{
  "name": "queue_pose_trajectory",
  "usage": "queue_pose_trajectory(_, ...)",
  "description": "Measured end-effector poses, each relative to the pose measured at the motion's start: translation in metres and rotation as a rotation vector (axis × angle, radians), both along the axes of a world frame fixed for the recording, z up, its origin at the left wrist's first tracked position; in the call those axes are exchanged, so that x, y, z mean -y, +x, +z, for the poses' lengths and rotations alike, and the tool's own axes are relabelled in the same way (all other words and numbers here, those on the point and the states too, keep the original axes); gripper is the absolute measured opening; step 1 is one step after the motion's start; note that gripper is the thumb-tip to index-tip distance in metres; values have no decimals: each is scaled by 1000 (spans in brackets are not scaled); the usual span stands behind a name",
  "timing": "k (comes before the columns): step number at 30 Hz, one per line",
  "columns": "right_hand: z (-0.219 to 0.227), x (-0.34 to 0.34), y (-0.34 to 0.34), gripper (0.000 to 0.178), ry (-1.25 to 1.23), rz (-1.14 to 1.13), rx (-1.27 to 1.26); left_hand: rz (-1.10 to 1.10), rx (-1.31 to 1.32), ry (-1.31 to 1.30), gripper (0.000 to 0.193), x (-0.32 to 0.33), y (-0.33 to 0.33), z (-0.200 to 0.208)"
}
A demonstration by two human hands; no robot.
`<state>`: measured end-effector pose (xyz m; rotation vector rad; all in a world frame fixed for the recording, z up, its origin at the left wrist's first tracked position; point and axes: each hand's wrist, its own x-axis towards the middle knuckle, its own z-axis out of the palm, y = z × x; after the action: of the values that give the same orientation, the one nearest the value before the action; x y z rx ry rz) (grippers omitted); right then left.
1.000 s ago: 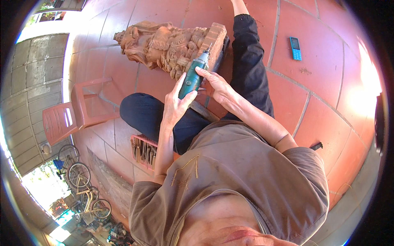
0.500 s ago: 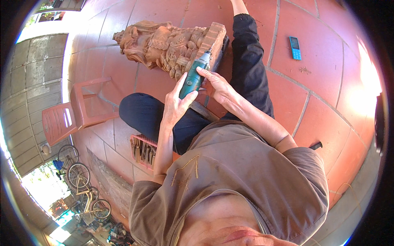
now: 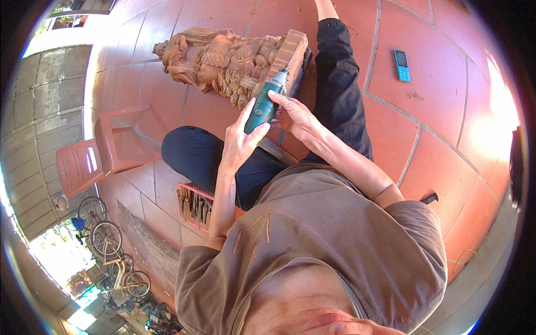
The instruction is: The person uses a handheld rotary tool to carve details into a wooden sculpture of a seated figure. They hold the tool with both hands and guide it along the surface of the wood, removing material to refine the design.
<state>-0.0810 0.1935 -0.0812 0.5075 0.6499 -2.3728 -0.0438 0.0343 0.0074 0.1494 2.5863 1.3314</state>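
A green rotary tool with a grey nose is held between both my hands, its tip pointing up and slightly right. My left hand wraps the body from the left, thumb across the lower end. From the right, my right hand grips it with the thumb pressed near the nose; its other fingers are mostly hidden behind. Beyond the tool a carved reddish-brown wooden figure lies on its side, its flat base toward the right. The tool's tip overlaps the base in view; I cannot tell whether they touch.
My crossed legs in dark trousers flank the work. A pink basket of wooden-handled tools stands at my left, near a reddish plastic chair. On the tiled floor at right lies a blue phone. Bicycles stand far left.
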Motion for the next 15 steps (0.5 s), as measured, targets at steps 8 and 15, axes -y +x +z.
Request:
queue_pose_trajectory(8, -3, 0, -1, 56, -5, 2, -3, -16, -61, 11, 63, 3, -1, -8)
queue_pose_trajectory(15, 3, -1, 0, 56, 28, -7, 10, -11, -57, 9, 63, 1, -1, -6)
